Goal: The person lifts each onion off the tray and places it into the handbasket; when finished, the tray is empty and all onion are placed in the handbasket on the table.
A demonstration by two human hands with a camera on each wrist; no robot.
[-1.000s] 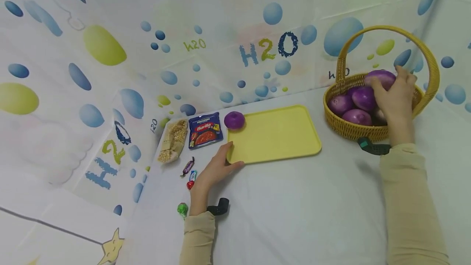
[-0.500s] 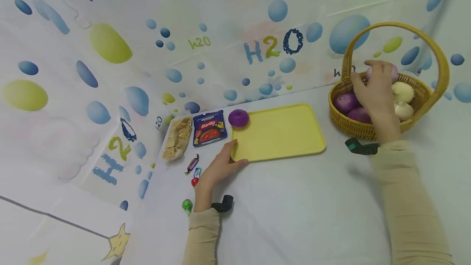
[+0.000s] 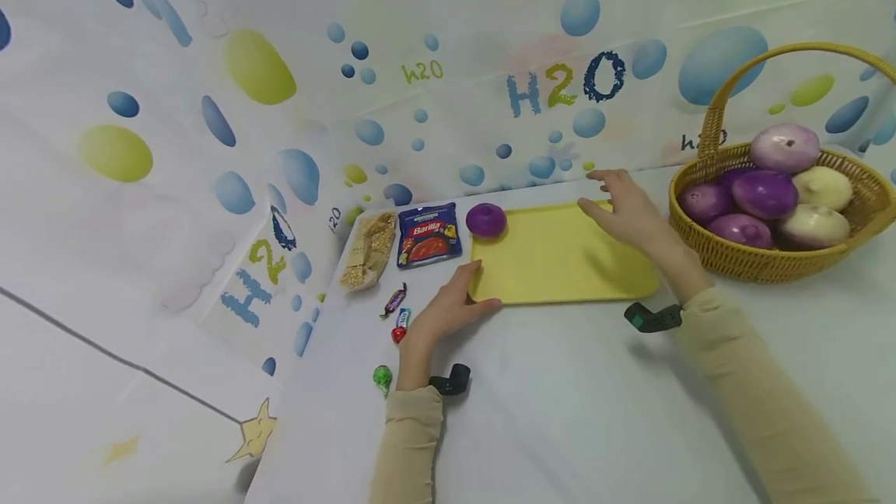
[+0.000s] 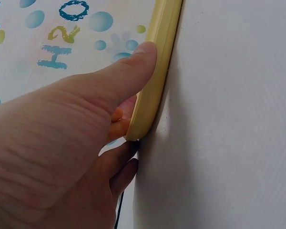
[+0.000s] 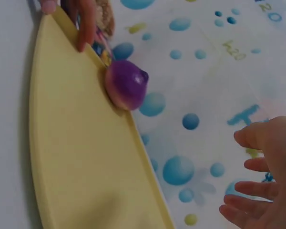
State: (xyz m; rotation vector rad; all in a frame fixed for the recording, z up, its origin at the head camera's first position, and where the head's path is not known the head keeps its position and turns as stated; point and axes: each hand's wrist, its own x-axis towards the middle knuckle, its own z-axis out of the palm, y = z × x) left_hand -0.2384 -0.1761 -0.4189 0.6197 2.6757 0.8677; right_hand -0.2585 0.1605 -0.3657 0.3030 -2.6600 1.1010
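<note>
My left hand (image 3: 448, 309) holds the near left corner of a yellow tray (image 3: 546, 255); in the left wrist view its thumb (image 4: 133, 71) lies against the rim, with the fingers partly hidden beyond the corner. A purple onion (image 3: 486, 222) sits at the tray's back left corner. Over the tray's right part hovers my right hand (image 3: 626, 212), fingers spread and nothing in them. To its right stands a wicker basket (image 3: 735, 261) filled with onions. A pale purple onion (image 3: 784, 148) tops the pile, above darker purple ones and two white onions (image 3: 813, 225).
Left of the tray lie a Barilla pouch (image 3: 428, 238) and a bag of beige kernels (image 3: 369, 251). Nearer me are small wrapped candies (image 3: 395, 300) and a green-wrapped lollipop (image 3: 382, 378). The basket's tall handle (image 3: 721, 99) arches upward. A printed cloth backdrop rises behind.
My right hand has let go of an onion at the top of the basket and moved left over the tray. The left hand stays at the tray corner. The head view has turned left.
</note>
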